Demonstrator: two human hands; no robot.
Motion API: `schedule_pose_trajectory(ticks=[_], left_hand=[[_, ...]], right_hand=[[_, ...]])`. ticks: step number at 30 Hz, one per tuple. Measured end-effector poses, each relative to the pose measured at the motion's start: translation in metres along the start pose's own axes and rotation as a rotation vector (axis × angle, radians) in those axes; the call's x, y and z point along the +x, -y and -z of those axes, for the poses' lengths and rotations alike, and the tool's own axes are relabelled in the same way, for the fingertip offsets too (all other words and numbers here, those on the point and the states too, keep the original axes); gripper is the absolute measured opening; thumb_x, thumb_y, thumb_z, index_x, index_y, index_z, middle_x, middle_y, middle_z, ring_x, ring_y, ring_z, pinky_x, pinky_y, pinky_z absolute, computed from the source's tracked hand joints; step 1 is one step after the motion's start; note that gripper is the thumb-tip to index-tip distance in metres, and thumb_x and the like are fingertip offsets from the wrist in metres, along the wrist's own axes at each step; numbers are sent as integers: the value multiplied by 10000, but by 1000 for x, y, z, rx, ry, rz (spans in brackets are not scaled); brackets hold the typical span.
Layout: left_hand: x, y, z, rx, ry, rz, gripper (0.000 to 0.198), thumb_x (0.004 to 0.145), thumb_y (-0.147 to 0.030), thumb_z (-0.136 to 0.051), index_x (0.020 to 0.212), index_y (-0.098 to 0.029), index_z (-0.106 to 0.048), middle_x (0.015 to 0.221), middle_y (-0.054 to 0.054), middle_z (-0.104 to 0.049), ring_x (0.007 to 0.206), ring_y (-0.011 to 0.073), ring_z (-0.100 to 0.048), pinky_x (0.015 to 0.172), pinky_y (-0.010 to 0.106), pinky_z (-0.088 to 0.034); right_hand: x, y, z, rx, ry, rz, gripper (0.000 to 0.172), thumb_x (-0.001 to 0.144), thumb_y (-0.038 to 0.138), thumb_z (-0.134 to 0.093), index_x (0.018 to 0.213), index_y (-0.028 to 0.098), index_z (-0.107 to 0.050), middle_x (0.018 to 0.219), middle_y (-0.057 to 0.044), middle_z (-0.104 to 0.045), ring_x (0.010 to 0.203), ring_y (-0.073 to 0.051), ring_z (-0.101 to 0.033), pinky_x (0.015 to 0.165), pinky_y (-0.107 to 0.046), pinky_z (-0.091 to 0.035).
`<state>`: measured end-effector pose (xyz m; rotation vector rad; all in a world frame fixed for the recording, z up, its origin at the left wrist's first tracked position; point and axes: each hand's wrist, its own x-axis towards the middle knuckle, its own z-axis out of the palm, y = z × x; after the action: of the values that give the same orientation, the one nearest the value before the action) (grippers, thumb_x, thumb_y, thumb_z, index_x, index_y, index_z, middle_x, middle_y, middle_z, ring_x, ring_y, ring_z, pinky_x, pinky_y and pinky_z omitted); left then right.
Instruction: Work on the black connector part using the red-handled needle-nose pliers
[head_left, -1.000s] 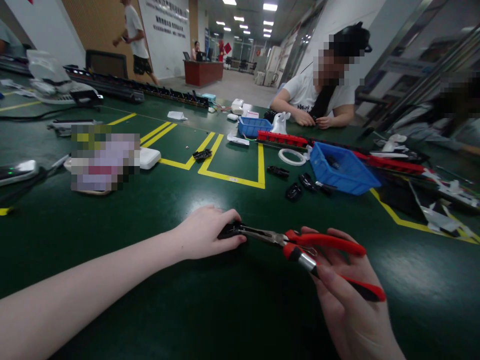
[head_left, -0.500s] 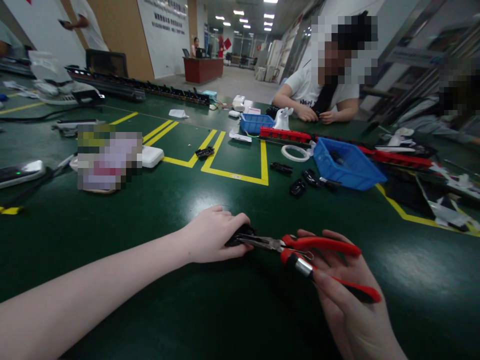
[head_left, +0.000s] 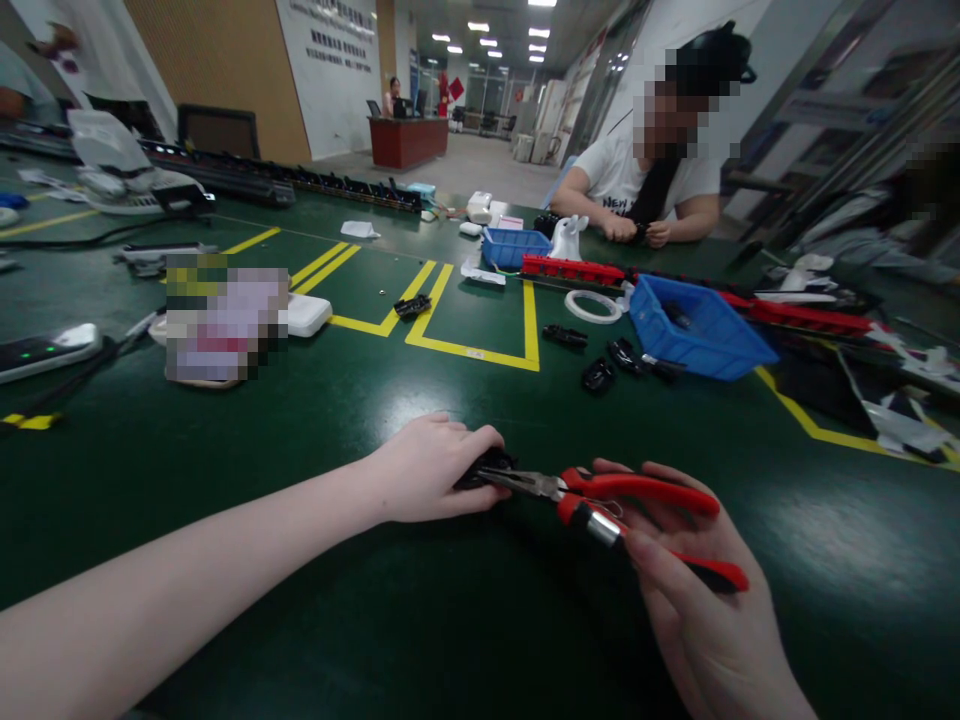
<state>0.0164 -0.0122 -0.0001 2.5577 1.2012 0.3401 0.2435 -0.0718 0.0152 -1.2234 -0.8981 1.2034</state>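
My left hand (head_left: pixel 442 468) is closed around a small black plastic part (head_left: pixel 491 464), mostly hidden by the thumb and fingers, just above the green table. My right hand (head_left: pixel 705 580) grips red-handled needle-nose pliers (head_left: pixel 592 500), palm turned up, with the handles spread a little. The long metal jaws point left and their tips reach into or against the black part; which of the two I cannot tell. Beyond my hands lie several similar black parts, among them one rounded piece (head_left: pixel 598 375) and one flat piece (head_left: pixel 565 336).
A blue bin (head_left: pixel 697 330) with a dark part inside stands at the right, beside a white tape ring (head_left: pixel 592 307). Left are a phone (head_left: pixel 225 325), a white box (head_left: pixel 306 315) and a power strip (head_left: pixel 52 350). Across the table (head_left: pixel 315 440) sits a person (head_left: pixel 652 190).
The plier handles have drawn slightly closer together in my right hand. My left hand keeps its hold on the black part. The view has shifted slightly.
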Motion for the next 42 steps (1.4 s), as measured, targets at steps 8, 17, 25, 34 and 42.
schedule_pose_trajectory(ticks=[8,17,25,34,42], left_hand=[[0,0,0,15,4,-28,371,979,-475,-559,1209,-185,-525,966,57,-737,856,253,-716,768,361,-499],[0,4,-2,-16,13,-38,383,991,-519,-514,1219,-213,-541,942,45,-735,784,229,-694,707,322,-464],[1,11,-6,-143,-26,25,393,927,-461,-608,1244,-243,-528,973,31,-716,827,226,-691,669,295,-455],[2,9,-3,-180,-16,36,400,921,-440,-632,1252,-241,-526,996,34,-717,856,233,-696,684,296,-461],[0,7,-2,-182,-31,15,400,934,-478,-614,1251,-246,-537,974,28,-720,808,216,-688,662,287,-449]], right_hand=[[9,-7,13,-7,84,87,537,607,297,-906,1056,291,-611,1155,-63,-742,1067,-313,-719,968,-545,-558],[10,-7,15,-12,81,107,536,605,297,-905,1054,291,-614,1153,-62,-745,1051,-307,-726,925,-508,-590],[16,-4,12,-12,39,-19,506,645,358,-880,1070,290,-614,1149,-60,-754,1141,-329,-687,1054,-593,-484],[18,-6,14,8,33,-33,515,641,363,-883,1076,292,-616,1136,-52,-757,1144,-319,-685,1084,-598,-451],[21,-12,24,24,14,-89,515,677,400,-850,1131,298,-629,1171,-66,-751,1162,-338,-675,1080,-618,-444]])
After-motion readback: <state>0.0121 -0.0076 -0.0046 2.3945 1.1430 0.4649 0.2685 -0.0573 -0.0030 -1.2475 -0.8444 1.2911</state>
